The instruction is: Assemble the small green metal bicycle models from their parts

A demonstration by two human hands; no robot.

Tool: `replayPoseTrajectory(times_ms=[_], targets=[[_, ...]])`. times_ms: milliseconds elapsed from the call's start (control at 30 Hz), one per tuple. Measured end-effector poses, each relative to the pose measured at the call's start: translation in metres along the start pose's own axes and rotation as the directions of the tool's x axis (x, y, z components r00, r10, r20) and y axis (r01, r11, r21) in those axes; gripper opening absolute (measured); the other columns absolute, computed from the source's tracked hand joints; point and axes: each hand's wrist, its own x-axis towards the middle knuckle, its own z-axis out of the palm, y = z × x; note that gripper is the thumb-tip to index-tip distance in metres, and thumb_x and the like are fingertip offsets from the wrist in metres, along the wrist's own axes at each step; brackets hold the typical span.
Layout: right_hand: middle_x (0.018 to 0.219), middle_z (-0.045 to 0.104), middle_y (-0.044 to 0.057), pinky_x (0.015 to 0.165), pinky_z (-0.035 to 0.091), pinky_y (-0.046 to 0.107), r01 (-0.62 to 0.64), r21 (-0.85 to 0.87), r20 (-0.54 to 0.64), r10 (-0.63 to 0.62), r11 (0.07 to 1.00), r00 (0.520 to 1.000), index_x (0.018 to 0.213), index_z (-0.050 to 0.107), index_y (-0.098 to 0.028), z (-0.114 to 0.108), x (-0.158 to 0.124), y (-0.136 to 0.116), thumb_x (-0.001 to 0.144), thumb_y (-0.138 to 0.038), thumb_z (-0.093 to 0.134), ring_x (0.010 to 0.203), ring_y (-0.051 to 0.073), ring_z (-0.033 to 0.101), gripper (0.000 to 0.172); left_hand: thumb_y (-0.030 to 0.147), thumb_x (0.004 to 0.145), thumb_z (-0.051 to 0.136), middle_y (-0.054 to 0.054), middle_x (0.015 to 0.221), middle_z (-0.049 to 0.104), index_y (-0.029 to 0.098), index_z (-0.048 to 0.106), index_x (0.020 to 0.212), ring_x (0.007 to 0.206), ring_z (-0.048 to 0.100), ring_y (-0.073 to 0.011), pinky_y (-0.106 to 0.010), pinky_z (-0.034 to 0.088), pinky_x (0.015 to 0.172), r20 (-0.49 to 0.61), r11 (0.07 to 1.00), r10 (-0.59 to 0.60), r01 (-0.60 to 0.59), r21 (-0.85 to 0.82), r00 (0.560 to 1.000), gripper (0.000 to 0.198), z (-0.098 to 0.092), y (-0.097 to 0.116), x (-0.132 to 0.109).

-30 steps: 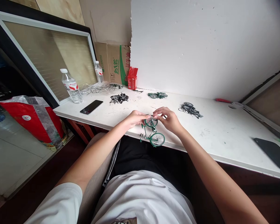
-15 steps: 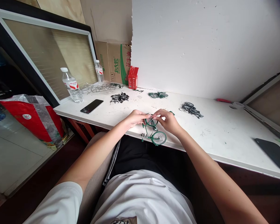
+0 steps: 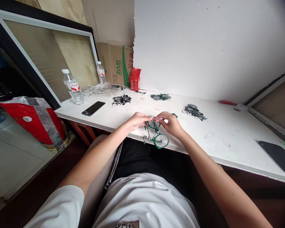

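A green model bicycle [image 3: 152,134] is held at the front edge of the white table, one wheel toward me and the other up between my fingers. My left hand [image 3: 139,120] pinches the far wheel from the left side. On the opposite side, my right hand [image 3: 169,123] has thumb and fingertips closed at that same wheel's rim. Any small part between the fingertips is too small to make out. A small green piece [image 3: 174,115] shows just behind my right hand.
Across the white table [image 3: 218,136] lie black model parts [image 3: 122,99], green parts [image 3: 161,96] and dark parts [image 3: 195,112]. A phone [image 3: 93,108], a water bottle [image 3: 73,87] and wire-like frames [image 3: 106,89] are on the left. A red box [image 3: 135,79] stands behind.
The near end of the bicycle has shifted very slightly left and up. Both hands keep their hold at the far wheel, almost unmoved.
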Motion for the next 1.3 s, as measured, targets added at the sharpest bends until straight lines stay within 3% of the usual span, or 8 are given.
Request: replayPoseTrajectory(times_ms=[433, 733, 1033, 1300], targets=[[0.100, 0.077, 0.009, 0.089, 0.059, 0.049, -0.050, -0.015, -0.011, 0.050, 0.999, 0.999, 0.095, 0.075, -0.027, 0.0024, -0.0010, 0.0005, 0.103, -0.039, 0.063, 0.096, 0.029, 0.071, 0.019, 0.049, 0.059, 0.104, -0.012, 0.089, 0.078, 0.010, 0.085, 0.086, 0.072, 0.062, -0.0153, -0.034, 0.045, 0.075, 0.006, 0.999, 0.003, -0.003, 0.041, 1.000, 0.051, -0.0019, -0.0021, 0.0007], [0.102, 0.074, 0.009, 0.084, 0.059, 0.047, -0.005, -0.070, 0.016, 0.006, 0.998, 1.000, 0.100, 0.072, -0.027, 0.0022, -0.0017, 0.0005, 0.104, -0.028, 0.058, 0.095, 0.028, 0.070, 0.014, 0.050, 0.059, 0.103, -0.014, 0.093, 0.079, 0.011, 0.085, 0.087, 0.073, 0.063, -0.0159, -0.034, 0.046, 0.073, -0.001, 0.998, 0.007, -0.006, 0.064, 1.000, 0.051, -0.0028, -0.0032, 0.0023], [0.099, 0.072, 0.009, 0.085, 0.056, 0.046, 0.130, -0.147, 0.063, -0.122, 0.981, 0.991, 0.104, 0.072, -0.028, 0.0008, -0.0019, 0.0023, 0.106, -0.019, 0.051, 0.097, 0.029, 0.066, 0.022, 0.046, 0.063, 0.102, -0.013, 0.093, 0.080, 0.012, 0.085, 0.086, 0.070, 0.062, -0.0147, -0.034, 0.045, 0.072, -0.027, 0.997, 0.002, 0.000, 0.081, 1.000, 0.045, -0.0007, -0.0012, 0.0016], [0.097, 0.071, 0.011, 0.082, 0.055, 0.045, 0.171, -0.226, 0.079, -0.157, 0.959, 0.984, 0.105, 0.073, -0.026, -0.0006, -0.0016, -0.0007, 0.105, -0.014, 0.046, 0.096, 0.029, 0.064, 0.029, 0.044, 0.062, 0.103, -0.013, 0.091, 0.079, 0.011, 0.085, 0.085, 0.072, 0.063, -0.0152, -0.034, 0.045, 0.073, -0.014, 0.999, 0.009, -0.008, 0.047, 1.000, 0.044, -0.0005, -0.0010, 0.0007]])
